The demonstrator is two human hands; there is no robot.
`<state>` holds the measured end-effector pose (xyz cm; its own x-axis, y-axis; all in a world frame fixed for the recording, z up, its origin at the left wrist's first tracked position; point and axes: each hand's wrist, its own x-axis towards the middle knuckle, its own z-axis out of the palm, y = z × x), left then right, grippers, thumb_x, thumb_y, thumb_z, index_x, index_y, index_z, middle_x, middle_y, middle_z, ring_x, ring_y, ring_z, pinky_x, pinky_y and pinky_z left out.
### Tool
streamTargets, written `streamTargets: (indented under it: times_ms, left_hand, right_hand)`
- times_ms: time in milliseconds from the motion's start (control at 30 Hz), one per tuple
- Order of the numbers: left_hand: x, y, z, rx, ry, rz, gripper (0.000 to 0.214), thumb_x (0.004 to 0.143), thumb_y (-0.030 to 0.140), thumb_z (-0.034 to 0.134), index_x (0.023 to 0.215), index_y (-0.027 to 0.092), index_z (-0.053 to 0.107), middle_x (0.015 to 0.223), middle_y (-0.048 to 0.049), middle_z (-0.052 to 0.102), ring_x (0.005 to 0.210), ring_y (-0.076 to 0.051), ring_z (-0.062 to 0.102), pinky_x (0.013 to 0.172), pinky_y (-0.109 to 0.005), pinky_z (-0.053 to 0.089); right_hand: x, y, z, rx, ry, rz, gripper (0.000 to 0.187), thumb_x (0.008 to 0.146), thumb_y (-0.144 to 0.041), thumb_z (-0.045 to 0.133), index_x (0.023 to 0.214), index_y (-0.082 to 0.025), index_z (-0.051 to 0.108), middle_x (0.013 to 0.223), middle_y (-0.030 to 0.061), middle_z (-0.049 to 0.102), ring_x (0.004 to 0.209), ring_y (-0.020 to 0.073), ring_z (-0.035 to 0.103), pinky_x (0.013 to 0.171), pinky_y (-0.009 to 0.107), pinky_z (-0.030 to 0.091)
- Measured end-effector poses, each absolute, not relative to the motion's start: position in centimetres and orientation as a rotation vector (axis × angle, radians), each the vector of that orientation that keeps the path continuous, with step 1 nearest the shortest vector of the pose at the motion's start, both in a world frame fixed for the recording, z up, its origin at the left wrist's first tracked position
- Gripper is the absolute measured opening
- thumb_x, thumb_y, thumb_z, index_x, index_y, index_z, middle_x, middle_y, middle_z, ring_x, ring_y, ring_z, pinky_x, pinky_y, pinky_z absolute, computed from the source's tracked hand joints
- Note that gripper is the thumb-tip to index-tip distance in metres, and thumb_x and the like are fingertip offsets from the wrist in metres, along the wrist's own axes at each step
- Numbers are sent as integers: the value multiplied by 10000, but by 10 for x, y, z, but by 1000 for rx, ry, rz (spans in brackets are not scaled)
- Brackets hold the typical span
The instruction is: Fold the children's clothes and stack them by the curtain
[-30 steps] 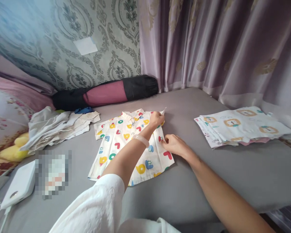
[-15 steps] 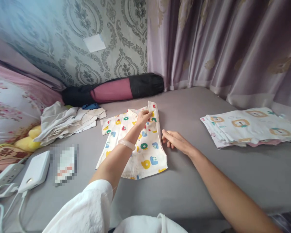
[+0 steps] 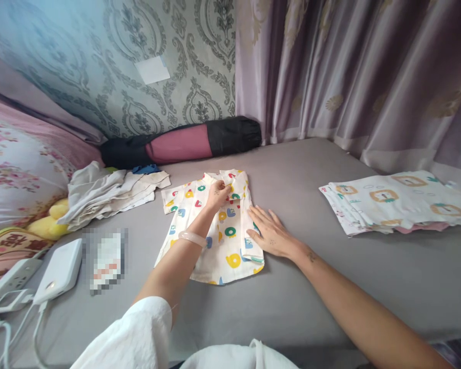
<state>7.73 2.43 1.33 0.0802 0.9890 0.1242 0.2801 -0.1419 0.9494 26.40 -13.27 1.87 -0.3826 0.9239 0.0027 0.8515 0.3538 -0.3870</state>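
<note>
A small white shirt (image 3: 215, 256) with a print of colourful letters lies on the grey bed sheet in front of me. Its right side and right sleeve are folded inward over the body. My left hand (image 3: 218, 195), below a pale bangle, pinches the folded sleeve near the collar. My right hand (image 3: 271, 231) lies flat with fingers spread on the folded right edge, pressing it down. The shirt's left sleeve (image 3: 174, 199) stays spread outward.
Folded patterned cloths (image 3: 392, 202) are stacked at the right. Loose pale clothes (image 3: 115, 195) lie at the left, near a yellow plush toy (image 3: 48, 225). A white power bank (image 3: 59, 269) and power strip (image 3: 13, 279) with cables sit front left. A black-and-pink rolled bag (image 3: 180, 143) rests along the wall.
The shirt's right side and sleeve have been turned inward. My right hand has moved from beside the shirt onto the folded edge and flattened. My left hand has lowered slightly with the sleeve.
</note>
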Motion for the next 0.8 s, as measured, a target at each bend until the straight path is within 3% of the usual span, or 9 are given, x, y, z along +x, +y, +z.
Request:
streamTargets:
  times_ms: [100, 167, 233, 300, 400, 500, 800]
  left_hand:
    - [71, 22, 8, 1594, 1445, 1075, 97, 747, 216, 588, 816, 190, 525, 604, 59, 521, 528, -104, 519, 529, -213, 362]
    - [69, 20, 4, 1628, 1524, 1044, 320, 741, 191, 580, 1058, 171, 544, 649, 56, 553, 572, -124, 553, 570, -225, 395]
    - [67, 18, 0, 1698, 1568, 1034, 568, 742, 175, 571, 1295, 149, 446, 708, 44, 580, 626, -140, 572, 622, -243, 428]
    - [67, 16, -3, 1799, 1590, 1039, 692, 761, 180, 558, 1416, 129, 343, 789, 12, 612, 696, -159, 589, 688, -272, 458]
    - [69, 15, -8, 1977, 1637, 1026, 650, 808, 232, 551, 1425, 119, 379, 971, -71, 658, 886, -210, 610, 869, -348, 461]
    - [70, 14, -8, 2114, 1721, 956, 554, 839, 280, 547, 1373, 149, 477, 1163, -112, 647, 1072, -256, 571, 1031, -402, 379]
    - [73, 9, -7, 2107, 1826, 806, 500, 840, 299, 540, 1338, 259, 549, 1369, -64, 578, 1282, -296, 425, 1057, -424, 354]
  right_hand:
    - [263, -134, 18, -1594, -2442, 488, 653, 1003, -477, 296, 1578, -173, 237, 1640, 82, 186, 1520, 245, 123, 1225, 526, 108]
    - [264, -133, 17, -1585, -2453, 481, 642, 1003, -480, 301, 1571, -183, 266, 1635, 85, 206, 1516, 250, 143, 1223, 536, 104]
    - [264, -133, 17, -1578, -2458, 474, 635, 1003, -477, 307, 1565, -183, 284, 1632, 90, 215, 1513, 252, 158, 1222, 543, 105]
    - [264, -134, 17, -1572, -2460, 470, 636, 1003, -474, 310, 1564, -177, 285, 1632, 91, 210, 1514, 248, 157, 1222, 545, 107]
    - [264, -134, 17, -1566, -2467, 465, 643, 1005, -475, 299, 1566, -162, 275, 1634, 91, 198, 1516, 234, 147, 1226, 534, 101]
    - [264, -129, 16, -1557, -2486, 448, 643, 1008, -475, 288, 1570, -164, 265, 1632, 98, 203, 1515, 236, 152, 1225, 538, 102]
    - [252, -79, 8, -1632, -2480, 358, 630, 1024, -449, 205, 1568, -136, 257, 1633, 112, 198, 1515, 234, 147, 1220, 537, 76]
